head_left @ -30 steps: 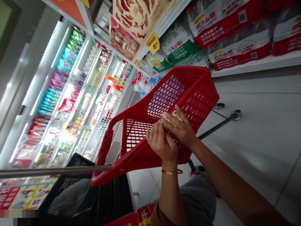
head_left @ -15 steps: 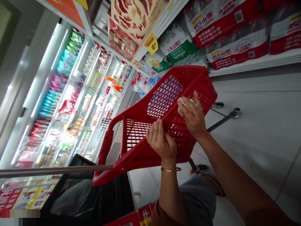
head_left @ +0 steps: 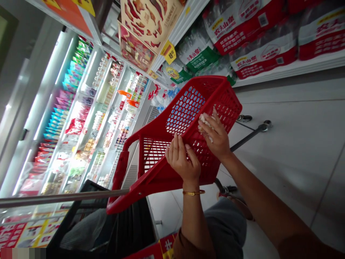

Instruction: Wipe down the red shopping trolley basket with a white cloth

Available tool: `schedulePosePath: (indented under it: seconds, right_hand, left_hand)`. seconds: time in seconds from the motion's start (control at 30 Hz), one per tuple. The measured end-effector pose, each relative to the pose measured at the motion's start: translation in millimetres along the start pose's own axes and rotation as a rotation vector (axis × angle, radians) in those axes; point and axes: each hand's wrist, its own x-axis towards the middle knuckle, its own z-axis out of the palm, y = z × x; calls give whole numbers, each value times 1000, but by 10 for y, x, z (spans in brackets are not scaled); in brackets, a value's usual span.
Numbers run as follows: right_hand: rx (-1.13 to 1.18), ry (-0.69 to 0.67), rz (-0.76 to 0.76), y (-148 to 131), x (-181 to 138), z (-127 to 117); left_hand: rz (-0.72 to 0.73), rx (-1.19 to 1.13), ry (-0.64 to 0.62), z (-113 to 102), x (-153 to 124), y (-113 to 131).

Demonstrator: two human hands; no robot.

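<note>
A red plastic shopping cart [head_left: 176,181] with mesh sides appears tilted in the head view. My left hand [head_left: 185,160], with a gold bracelet at the wrist, rests on the cart's near top rim. Its fingers are stretched out and hold nothing. Further along the same side, my right hand [head_left: 217,138] presses a crumpled white cloth [head_left: 204,120] against the cart. Fingers of that hand cover much of the cloth; whether it is fabric or tissue I cannot tell.
Shrink-wrapped water bottle packs [head_left: 264,54] fill a low shelf beyond the cart. Lit refrigerated shelves [head_left: 88,118] line the left. A metal bar [head_left: 61,196] reaches the cart handle, near a black crate [head_left: 129,223]. Caster wheels [head_left: 265,126] stand on the tiled floor.
The right hand and cloth have shifted slightly left and down along the cart's side. The left hand stays on the rim. The whole view has shifted a little.
</note>
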Motion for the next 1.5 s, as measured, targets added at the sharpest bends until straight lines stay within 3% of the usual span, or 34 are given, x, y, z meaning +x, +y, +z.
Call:
schedulePosePath:
  seconds: [0.2,0.33,0.6,0.87,1.5]
  right_hand:
    - [44,-106,-18,-345,-301,116]
    - [8,-167,32,-407,-369,180]
    - [72,-186,49,-358,-382,121]
    - [-50,-172,38,-173,-679,42]
    - [-85,-82,210,91,-1095,-76]
  left_hand:
    - [12,55,-63,-5,16,32]
    - [20,40,-86,-17,32,55]
    - [58,32,-71,-3,63,30]
    - [111,75,-39,55,43,-72]
    - [19,92,-43,111,19,-69]
